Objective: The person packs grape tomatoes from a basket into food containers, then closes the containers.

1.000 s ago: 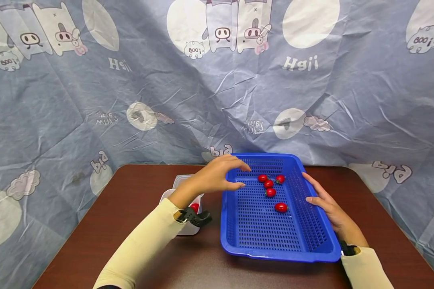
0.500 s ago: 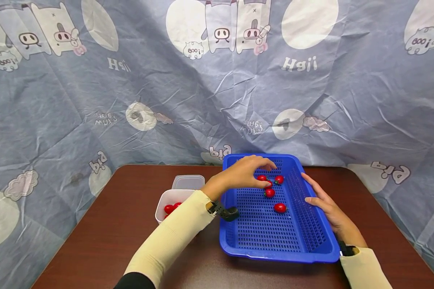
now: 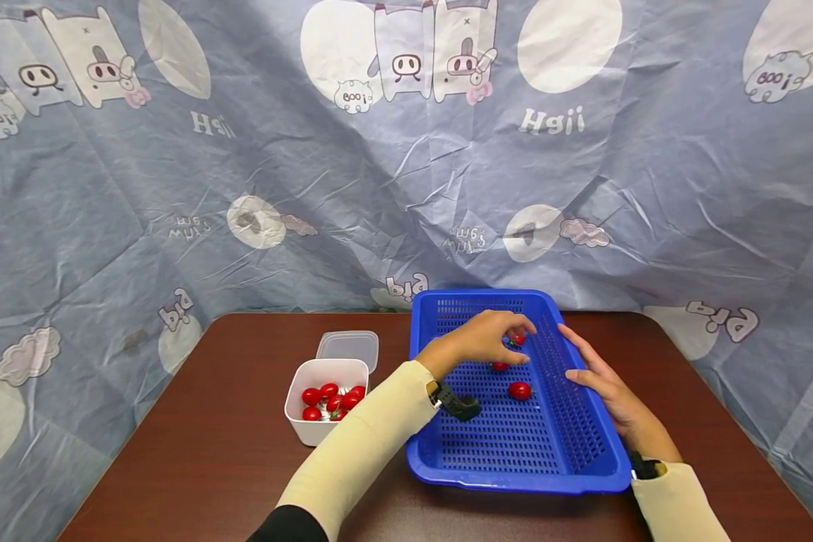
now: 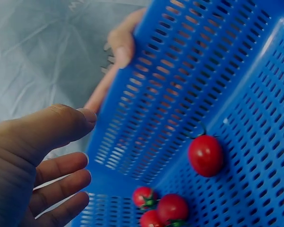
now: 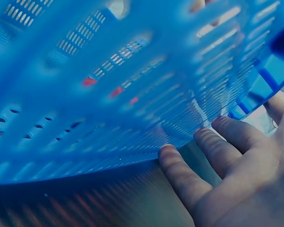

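Note:
My left hand [image 3: 486, 337] hovers inside the blue plastic basket [image 3: 494, 482], thumb and fingers apart, nothing between them. Beneath and beyond it lie several cherry tomatoes; one tomato [image 3: 520, 391] sits alone nearer the front, and another tomato [image 3: 518, 340] shows past the fingers. The left wrist view has a single tomato [image 4: 206, 155] by the side wall and a cluster with green stems lower down. My right hand [image 3: 616, 399] holds the basket's right side, thumb over the rim and fingers [image 5: 222, 151] against the outer wall. The left hand partly hides some tomatoes.
Left of the basket stands a white plastic container [image 3: 305, 433] with several tomatoes inside. Behind it a clear lid [image 3: 349, 348] lies on the brown table [image 3: 196, 421]. A patterned blue-grey cloth [image 3: 352, 196] hangs along the back.
My left hand has moved right from the basket's left rim to over the tomatoes, bringing the white container into view. The right hand keeps its place on the basket.

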